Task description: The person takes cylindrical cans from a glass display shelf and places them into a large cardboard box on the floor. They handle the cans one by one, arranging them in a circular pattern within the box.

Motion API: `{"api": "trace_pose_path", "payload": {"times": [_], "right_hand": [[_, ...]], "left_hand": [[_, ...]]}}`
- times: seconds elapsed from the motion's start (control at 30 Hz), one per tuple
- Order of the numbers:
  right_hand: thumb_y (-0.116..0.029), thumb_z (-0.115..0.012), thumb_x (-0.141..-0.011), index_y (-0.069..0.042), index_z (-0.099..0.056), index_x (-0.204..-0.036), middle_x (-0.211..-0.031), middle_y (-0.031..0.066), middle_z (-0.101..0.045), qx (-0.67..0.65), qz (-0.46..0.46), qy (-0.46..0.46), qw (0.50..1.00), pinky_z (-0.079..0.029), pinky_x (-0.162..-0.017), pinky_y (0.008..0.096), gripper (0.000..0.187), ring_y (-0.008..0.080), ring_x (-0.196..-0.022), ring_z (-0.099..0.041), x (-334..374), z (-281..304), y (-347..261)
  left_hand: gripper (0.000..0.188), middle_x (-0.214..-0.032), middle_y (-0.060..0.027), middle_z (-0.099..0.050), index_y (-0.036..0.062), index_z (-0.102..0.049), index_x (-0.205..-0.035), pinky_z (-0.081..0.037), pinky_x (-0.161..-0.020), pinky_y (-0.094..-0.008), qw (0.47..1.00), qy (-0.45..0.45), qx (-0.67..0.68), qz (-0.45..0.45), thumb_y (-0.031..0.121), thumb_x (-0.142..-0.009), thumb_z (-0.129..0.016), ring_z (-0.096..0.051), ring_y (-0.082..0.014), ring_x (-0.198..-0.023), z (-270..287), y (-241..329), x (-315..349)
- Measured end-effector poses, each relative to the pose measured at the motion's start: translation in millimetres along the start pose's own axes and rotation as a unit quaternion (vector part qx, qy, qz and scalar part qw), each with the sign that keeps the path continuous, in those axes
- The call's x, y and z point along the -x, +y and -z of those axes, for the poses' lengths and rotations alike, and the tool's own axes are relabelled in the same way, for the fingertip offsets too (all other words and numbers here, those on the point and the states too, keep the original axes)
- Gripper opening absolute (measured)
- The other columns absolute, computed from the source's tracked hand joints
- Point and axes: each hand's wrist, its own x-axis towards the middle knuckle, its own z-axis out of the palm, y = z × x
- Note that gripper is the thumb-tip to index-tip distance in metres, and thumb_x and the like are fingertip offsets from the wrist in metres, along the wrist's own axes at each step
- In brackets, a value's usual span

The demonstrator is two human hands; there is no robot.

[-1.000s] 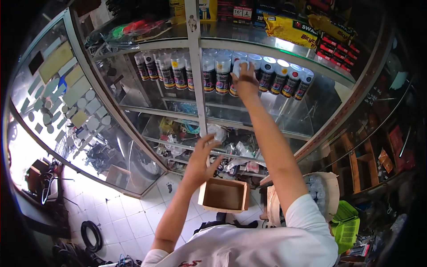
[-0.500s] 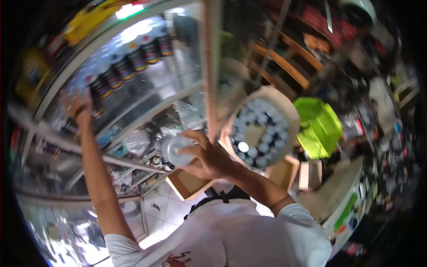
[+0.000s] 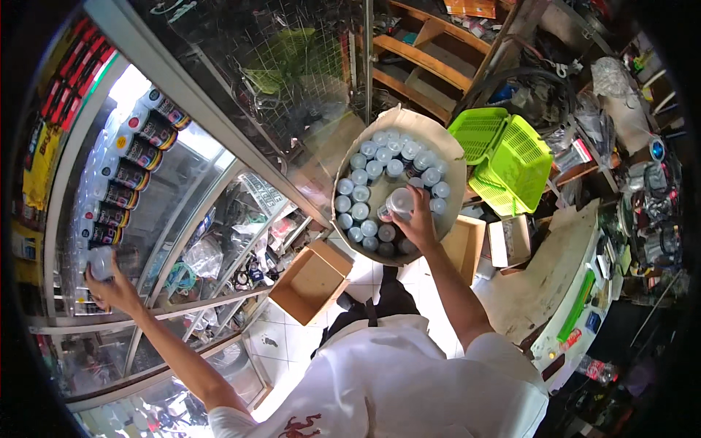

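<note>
Inside the carton (image 3: pixel 443 137), a gap within the ring of capped cans (image 3: pixel 361 194) is opening upward; the right hand (image 3: pixel 418 220) with its held can (image 3: pixel 399 201) is partly covering it. A slanting cabinet post (image 3: pixel 220 113) is obstructing the side toward the shelf cans (image 3: pixel 136 152) (room is lying in front, over the brown box (image 3: pixel 310 282)). Green baskets (image 3: pixel 522 164) are crowding the right.

My right hand (image 3: pixel 418 225) grips a spray can (image 3: pixel 401 200) by its clear cap, over a big cardboard box (image 3: pixel 447 136); whether its base touches the bottom I can't tell. Inside, capped cans (image 3: pixel 360 193) stand upright, packed close together. My left hand (image 3: pixel 115 292) reaches into the glass cabinet, fingers around a clear-capped can (image 3: pixel 101 263) at the near end of the shelf row (image 3: pixel 139 151). Green plastic baskets (image 3: pixel 523 159) sit just beside the box, and a smaller open carton (image 3: pixel 310 283) lies near my feet.
</note>
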Motion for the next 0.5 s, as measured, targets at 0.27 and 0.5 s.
{"api": "trace_pose_path", "payload": {"times": [0.27,0.5], "right_hand": [[-0.018,-0.083,-0.075,-0.003,-0.047,-0.135,-0.130,0.0197,-0.050,0.227,0.006,-0.165,0.960,-0.050,-0.097,0.0492,0.072,0.0407,-0.120,-0.055,-80,-103,154],[-0.017,-0.078,-0.075,-0.007,-0.060,-0.116,-0.113,0.0103,-0.057,0.409,0.108,-0.154,0.893,-0.044,-0.094,0.0448,0.046,0.0280,-0.112,-0.057,-95,-145,219]], "left_hand": [[0.082,-0.154,-0.0196,-0.045,-0.0004,-0.041,-0.149,-0.027,-0.121,-0.0483,0.965,-0.157,0.209,-0.010,0.027,-0.084,-0.084,-0.044,-0.0341,-0.141,144,139,78],[0.088,-0.133,-0.0171,-0.058,0.0050,-0.054,-0.134,-0.045,-0.103,-0.0498,0.847,-0.436,0.302,0.032,0.033,-0.063,-0.098,-0.055,-0.0386,-0.124,141,304,192]]}}
